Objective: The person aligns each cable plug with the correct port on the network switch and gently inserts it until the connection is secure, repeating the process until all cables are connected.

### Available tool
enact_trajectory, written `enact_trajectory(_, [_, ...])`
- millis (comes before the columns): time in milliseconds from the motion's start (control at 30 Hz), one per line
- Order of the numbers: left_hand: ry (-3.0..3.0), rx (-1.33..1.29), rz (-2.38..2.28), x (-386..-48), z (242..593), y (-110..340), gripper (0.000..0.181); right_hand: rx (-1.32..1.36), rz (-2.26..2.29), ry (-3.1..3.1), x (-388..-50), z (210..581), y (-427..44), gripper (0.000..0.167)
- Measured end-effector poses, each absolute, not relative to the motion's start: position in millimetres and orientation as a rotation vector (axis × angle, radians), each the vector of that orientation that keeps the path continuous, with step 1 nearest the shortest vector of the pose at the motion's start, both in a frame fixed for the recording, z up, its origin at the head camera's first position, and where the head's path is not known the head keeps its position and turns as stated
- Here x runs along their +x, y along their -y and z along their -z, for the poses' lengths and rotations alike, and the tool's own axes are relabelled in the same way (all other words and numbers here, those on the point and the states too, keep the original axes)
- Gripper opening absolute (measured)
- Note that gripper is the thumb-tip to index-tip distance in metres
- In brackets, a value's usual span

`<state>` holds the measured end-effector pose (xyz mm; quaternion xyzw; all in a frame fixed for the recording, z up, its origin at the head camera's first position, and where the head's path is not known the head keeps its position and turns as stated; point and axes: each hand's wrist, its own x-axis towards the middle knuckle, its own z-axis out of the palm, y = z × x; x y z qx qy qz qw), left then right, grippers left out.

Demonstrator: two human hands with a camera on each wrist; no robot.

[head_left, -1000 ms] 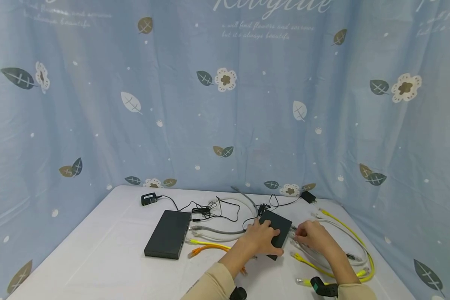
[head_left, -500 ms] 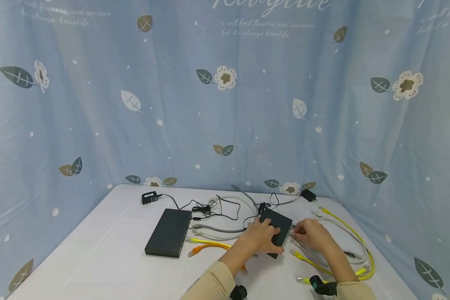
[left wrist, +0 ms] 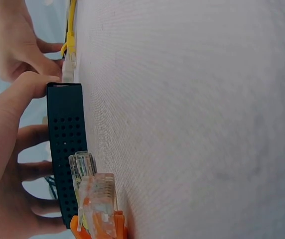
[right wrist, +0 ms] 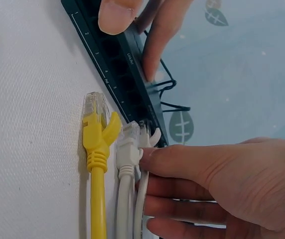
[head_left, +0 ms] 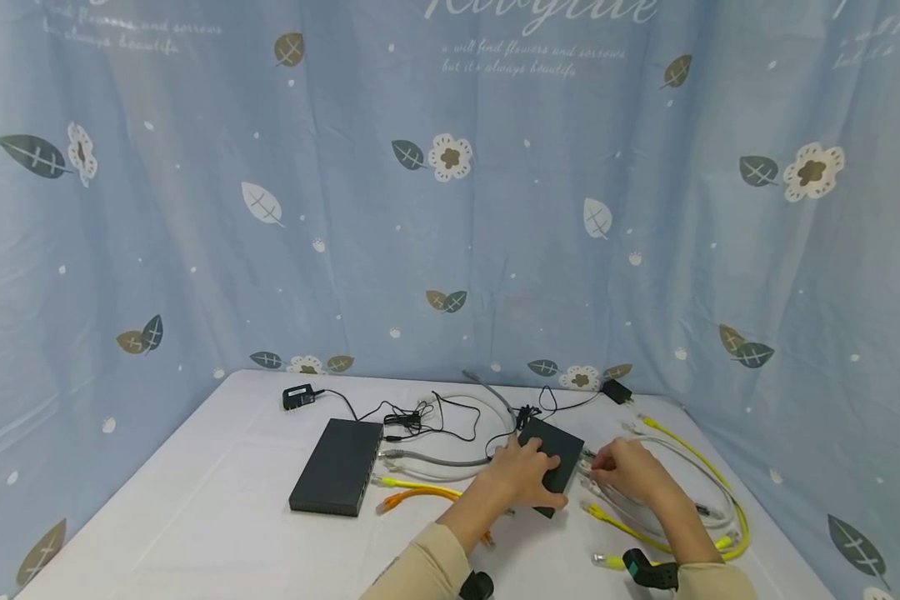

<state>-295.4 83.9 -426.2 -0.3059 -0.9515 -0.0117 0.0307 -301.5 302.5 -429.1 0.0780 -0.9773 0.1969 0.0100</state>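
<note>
The left hand grips a black box with ports, its fingers spread over the top. In the left wrist view, the thumb of the left hand presses a corner of the box. Beside the port side, the right hand pinches a pale cable. Seen from the right wrist, the right hand has its thumb and fingers at the pale cable, its clear plug at the row of ports; whether it is inside a port cannot be told. Another white plug lies alongside.
A second black box lies to the left. Grey, yellow and orange cables lie between the boxes. Behind are black adapters with thin cords. Yellow cables and white cables loop at the right. A patterned curtain hangs behind.
The right hand shifts very slightly at the ports. The left hand stays on the box, and the cables lie as before.
</note>
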Motion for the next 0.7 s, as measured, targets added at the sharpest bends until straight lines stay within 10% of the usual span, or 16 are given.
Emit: enact_trajectory(700, [2.926, -0.936, 0.017, -293.7, 423.3, -83.9, 0.064, 0.282, -0.568, 3.049, -304.1, 431.8, -301.3, 0.007])
